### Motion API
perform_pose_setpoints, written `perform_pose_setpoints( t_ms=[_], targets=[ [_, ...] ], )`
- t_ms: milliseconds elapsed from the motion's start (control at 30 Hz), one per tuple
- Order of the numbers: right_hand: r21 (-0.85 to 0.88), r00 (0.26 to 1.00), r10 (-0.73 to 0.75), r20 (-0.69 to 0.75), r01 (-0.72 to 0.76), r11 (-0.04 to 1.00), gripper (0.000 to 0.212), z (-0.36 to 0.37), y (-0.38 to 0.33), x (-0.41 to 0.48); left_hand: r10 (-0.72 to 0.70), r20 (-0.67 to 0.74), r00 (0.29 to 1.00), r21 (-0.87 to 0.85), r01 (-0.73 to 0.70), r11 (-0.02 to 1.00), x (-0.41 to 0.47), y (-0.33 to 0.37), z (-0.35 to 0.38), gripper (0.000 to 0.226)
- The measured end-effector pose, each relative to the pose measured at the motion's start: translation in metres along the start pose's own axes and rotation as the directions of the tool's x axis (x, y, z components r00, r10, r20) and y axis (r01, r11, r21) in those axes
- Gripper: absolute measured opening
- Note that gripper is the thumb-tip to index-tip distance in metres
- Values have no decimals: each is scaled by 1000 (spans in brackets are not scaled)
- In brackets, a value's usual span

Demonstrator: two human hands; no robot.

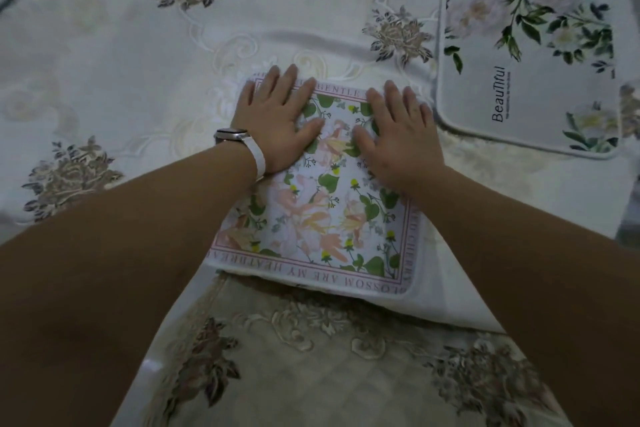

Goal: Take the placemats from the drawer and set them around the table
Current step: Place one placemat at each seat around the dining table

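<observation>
At nine o'clock from the mat in hand, the cream embroidered tablecloth (138, 62) with grey-brown flower motifs covers the bench. Your left hand (277, 121), with a white-strapped watch (232, 135) on its wrist, lies flat and straight-fingered on the far left part of the rectangular fabric placemat with a pink lettered border and a pink-and-green flower print (322, 218). It grasps nothing; it only presses. The mat lies directly in front of you, its six o'clock edge at the bench's near edge, where the cloth drops away. Your right hand (398, 139) mirrors the left on the far right part, also flat and released, with its fingertips at the twelve o'clock border. Two spread palms like this likely serve to smooth the mat and square it to the edge. At two o'clock, apart from this mat, a white rounded-corner placemat with green leaves and the word "Beautiful" (540, 80) lies flat, probably turned for the neighbouring seat.
</observation>
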State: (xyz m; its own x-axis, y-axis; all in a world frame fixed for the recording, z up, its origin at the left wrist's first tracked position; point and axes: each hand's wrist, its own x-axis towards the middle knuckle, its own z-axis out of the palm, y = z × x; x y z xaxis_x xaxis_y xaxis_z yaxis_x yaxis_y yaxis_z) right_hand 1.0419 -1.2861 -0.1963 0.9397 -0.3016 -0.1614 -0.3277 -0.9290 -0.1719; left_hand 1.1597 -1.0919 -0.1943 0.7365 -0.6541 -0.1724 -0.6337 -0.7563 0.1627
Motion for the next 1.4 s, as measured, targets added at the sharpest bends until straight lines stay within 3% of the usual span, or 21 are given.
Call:
perform_pose_setpoints(
  t_ms=[200, 533, 667, 800, 1000, 1167, 1300, 1400],
  targets=[
    [69, 992, 125, -2, -124, 990, 72, -1, 23, -35, -145, -37, 989, -71, 143, 987, -42, -30, 5, 72],
    [60, 987, 153, 59, -156, 986, 73, 9, -11, -116, -104, 6, 995, -37, 104, 994, -116, -28, 12, 72],
    [18, 993, 77, 94, -79, 997, 74, 15, -41, -144, 131, 89, 987, 28, -134, 991, -140, -1, 13, 75],
    [-47, 985, -113, 132, 120, 992, 70, 24, -77, -156, 417, 120, 901, 84, -427, 900, -146, 15, 20, 76],
    [-85, 936, -294, 192, 315, 945, 85, 28, -67, -161, 567, 144, 811, 109, -582, 806, -149, 2, 20, 94],
    [-100, 919, -326, 221, 354, 930, 86, 19, -37, -165, 480, 131, 867, 100, -493, 864, -153, -13, 16, 91],
    [-81, 967, -142, 213, 163, 983, 79, 12, -11, -162, 259, 87, 962, 58, -264, 963, -151, -30, 14, 81],
    [-60, 981, -93, 172, 104, 993, 77, 12, -17, -153, 236, 82, 968, 44, -240, 970, -133, -16, 11, 76]
  ],
)
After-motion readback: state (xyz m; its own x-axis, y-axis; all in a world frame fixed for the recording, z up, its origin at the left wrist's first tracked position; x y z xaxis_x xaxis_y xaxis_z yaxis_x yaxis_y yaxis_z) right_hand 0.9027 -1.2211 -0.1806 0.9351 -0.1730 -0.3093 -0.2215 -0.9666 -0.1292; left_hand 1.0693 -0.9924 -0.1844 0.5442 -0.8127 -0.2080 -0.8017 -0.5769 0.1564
